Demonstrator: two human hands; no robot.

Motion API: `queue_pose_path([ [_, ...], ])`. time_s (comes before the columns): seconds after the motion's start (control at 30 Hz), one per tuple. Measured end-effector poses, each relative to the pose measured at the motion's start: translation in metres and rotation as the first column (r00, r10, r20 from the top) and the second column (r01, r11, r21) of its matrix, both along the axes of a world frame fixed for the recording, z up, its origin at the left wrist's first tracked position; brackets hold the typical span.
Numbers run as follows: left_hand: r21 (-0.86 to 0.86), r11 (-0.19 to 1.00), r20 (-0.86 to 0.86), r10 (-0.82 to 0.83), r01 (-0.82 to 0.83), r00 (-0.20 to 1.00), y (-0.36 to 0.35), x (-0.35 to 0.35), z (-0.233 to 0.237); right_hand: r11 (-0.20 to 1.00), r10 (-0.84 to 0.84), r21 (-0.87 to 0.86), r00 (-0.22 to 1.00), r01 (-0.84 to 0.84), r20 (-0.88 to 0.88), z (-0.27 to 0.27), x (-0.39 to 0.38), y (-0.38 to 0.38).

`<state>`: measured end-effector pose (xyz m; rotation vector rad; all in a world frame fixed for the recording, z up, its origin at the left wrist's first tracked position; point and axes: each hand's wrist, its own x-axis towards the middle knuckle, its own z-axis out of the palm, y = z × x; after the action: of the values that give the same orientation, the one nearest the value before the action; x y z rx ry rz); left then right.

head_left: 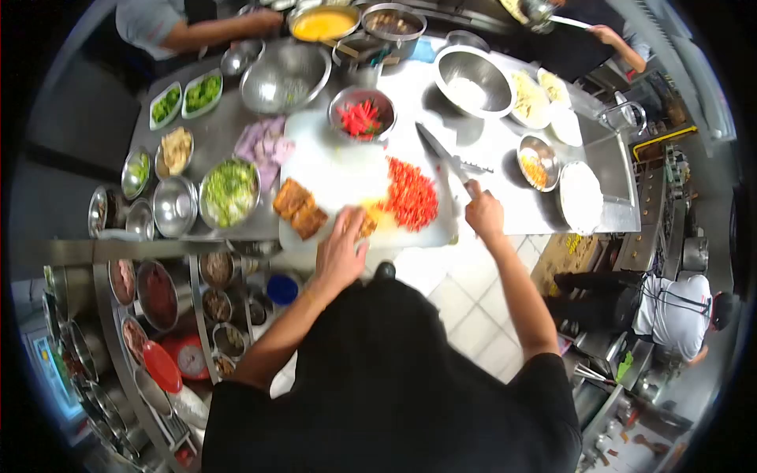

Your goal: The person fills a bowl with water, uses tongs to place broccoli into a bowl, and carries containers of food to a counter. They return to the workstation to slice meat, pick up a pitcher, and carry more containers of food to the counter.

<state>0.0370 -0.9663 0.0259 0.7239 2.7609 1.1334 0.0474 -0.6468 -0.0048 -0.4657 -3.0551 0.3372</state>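
My right hand (486, 214) is closed round the handle of a large kitchen knife (440, 148), at the right edge of the white cutting board (331, 162). The blade points away and to the left. My left hand (342, 251) rests at the board's near edge, its fingers closed on a browned food piece (368, 225), which they partly hide. Larger browned blocks (300, 208) lie left of that hand. Chopped red pepper (411, 197) is heaped on the board between my hands. Cut red pieces fill a steel bowl (341, 126) at the board's far edge.
Left of the board are peeled purple onions (266, 146), a bowl of chopped greens (229, 193) and several steel bowls. A large steel bowl (440, 87) and a white container (580, 197) stand right. Pots (393, 35) line the back. Other people work nearby.
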Motion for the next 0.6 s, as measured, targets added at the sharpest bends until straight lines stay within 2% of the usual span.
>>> queue_pose_path([
  [0.03,0.093,0.995,0.032,-0.033,0.029,0.999,-0.003,0.007,-0.002,1.0,0.014,-0.008,0.997,-0.015,-0.076,-0.019,-0.015,0.005],
  [0.07,0.183,0.981,-0.04,-0.054,0.06,0.998,-0.005,0.012,0.005,0.998,0.022,-0.056,0.989,-0.031,-0.144,-0.034,-0.029,0.009],
  [0.1,0.204,0.976,-0.064,-0.066,0.078,0.996,-0.008,0.018,0.005,0.99,0.139,0.023,0.926,-0.14,-0.352,-0.054,-0.039,0.014],
  [0.13,0.266,0.962,0.04,-0.073,0.059,0.997,-0.015,0.027,-0.003,0.989,0.122,0.102,0.98,-0.107,-0.155,-0.048,-0.045,0.01],
  [0.17,0.29,0.954,0.143,-0.128,0.082,0.981,-0.027,0.035,-0.012,0.972,0.198,0.158,0.969,-0.175,-0.145,-0.062,-0.053,0.016],
  [0.2,0.315,0.947,0.35,-0.169,0.054,0.921,-0.042,0.043,-0.03,0.949,0.307,0.16,0.915,-0.272,-0.262,-0.057,-0.05,0.019],
  [0.23,0.33,0.943,0.477,-0.207,0.045,0.854,-0.059,0.05,-0.046,0.964,0.265,0.105,0.905,-0.243,-0.333,-0.046,-0.05,0.015],
  [0.27,0.457,0.888,0.604,-0.263,-0.057,0.753,-0.075,0.059,-0.052,0.953,0.264,-0.047,0.896,-0.299,-0.357,-0.006,-0.048,0.011],
  [0.3,0.497,0.868,0.553,-0.313,-0.004,0.772,-0.102,0.063,-0.094,0.91,0.277,-0.19,0.882,-0.369,-0.382,0.053,-0.041,0.002],
  [0.33,0.536,0.778,0.743,-0.249,-0.329,0.621,-0.124,0.076,-0.132,0.855,0.355,-0.148,0.768,-0.498,-0.534,0.113,-0.04,0.004],
  [0.37,0.446,0.635,0.89,-0.241,-0.631,0.387,-0.143,0.093,-0.162,0.784,0.413,-0.101,0.636,-0.613,-0.652,0.179,-0.035,0.007],
  [0.4,0.441,0.633,0.893,-0.245,-0.636,0.376,-0.157,0.106,-0.191,0.837,0.543,0.398,0.489,-0.375,-0.683,0.254,-0.026,0.003],
  [0.43,0.534,0.752,0.754,-0.217,-0.387,0.62,-0.17,0.113,-0.22,0.831,0.544,0.482,0.223,-0.278,-0.809,0.324,-0.027,0.001],
  [0.47,0.528,0.844,0.539,-0.242,-0.1,0.807,-0.18,0.115,-0.233,0.786,0.616,0.595,0.126,-0.17,-0.778,0.375,-0.033,0.026],
  [0.5,0.517,0.851,0.551,-0.245,-0.096,0.797,-0.177,0.111,-0.225,0.805,0.58,0.585,0.077,0.101,-0.811,0.417,-0.053,0.05],
  [0.53,0.513,0.774,0.721,-0.154,-0.372,0.676,-0.162,0.101,-0.207,0.677,0.693,0.707,0.144,0.205,-0.706,0.473,-0.065,0.055],
  [0.57,0.435,0.649,0.86,-0.094,-0.624,0.502,-0.149,0.092,-0.187,0.649,0.647,0.73,0.349,0.216,-0.678,0.496,-0.081,0.085],
  [0.6,0.456,0.655,0.836,-0.083,-0.603,0.542,-0.148,0.089,-0.187,0.781,0.458,0.623,0.647,0.034,-0.609,0.52,-0.099,0.119],
])
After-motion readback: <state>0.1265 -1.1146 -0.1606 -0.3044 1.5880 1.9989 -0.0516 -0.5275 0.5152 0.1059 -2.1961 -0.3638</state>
